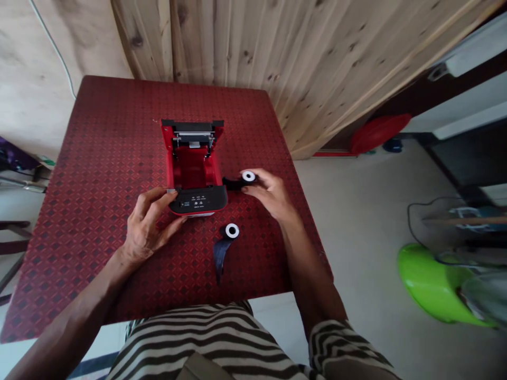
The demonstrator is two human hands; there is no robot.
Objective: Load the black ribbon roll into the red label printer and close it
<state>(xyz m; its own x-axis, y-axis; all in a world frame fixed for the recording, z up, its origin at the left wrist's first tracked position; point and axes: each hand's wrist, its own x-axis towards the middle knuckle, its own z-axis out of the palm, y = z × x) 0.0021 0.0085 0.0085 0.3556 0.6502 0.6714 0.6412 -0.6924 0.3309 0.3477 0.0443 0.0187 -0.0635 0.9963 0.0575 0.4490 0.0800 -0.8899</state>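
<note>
A small red and black printer (194,199) stands on the table with its lid (193,132) raised, and its red inner bay (192,169) holds nothing that I can see. My left hand (148,224) grips the printer's front left corner, fingertips on the black panel and thumb low along the front edge. Right of the printer, my right hand (269,192) pinches a black roll with a white core (249,176); a dark strip (233,184) from it reaches toward the printer's side. Between my forearms lies a second black roll (232,230), its dark loose end trailing toward me.
A red patterned cloth covers the table (106,121), which stands against a wooden plank wall (253,47). On the floor to the right are a bright green tub (428,285) and a cable. A red round object (380,134) sits farther back.
</note>
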